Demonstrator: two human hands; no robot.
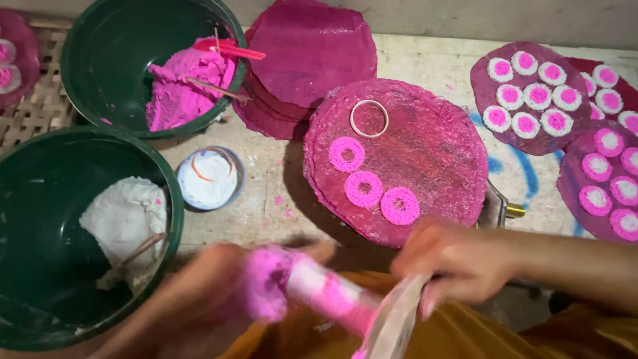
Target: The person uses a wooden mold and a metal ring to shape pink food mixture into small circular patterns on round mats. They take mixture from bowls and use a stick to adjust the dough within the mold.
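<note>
My left hand (219, 292) grips a pink-smeared tube press (319, 292) loaded with pink dough, low in the view. My right hand (452, 262) holds a pale flat tool (392, 322) against the tube's end. Both are blurred. Just beyond them lies a round magenta mat (432, 139) carrying three pink dough rings (364, 188) and a white ring mould (369, 118). At the upper left a green bowl (100, 60) contains pink dough (183, 86), and a second green bowl (40, 199) at the left has white dough (123, 216).
A small blue dish of white powder (209, 178) sits between the bowls and the mat. Stacked magenta mats (306, 53) lie behind. Mats filled with pink-and-white rings (531, 93) cover the right side. A woven tray (30, 113) is at the left edge.
</note>
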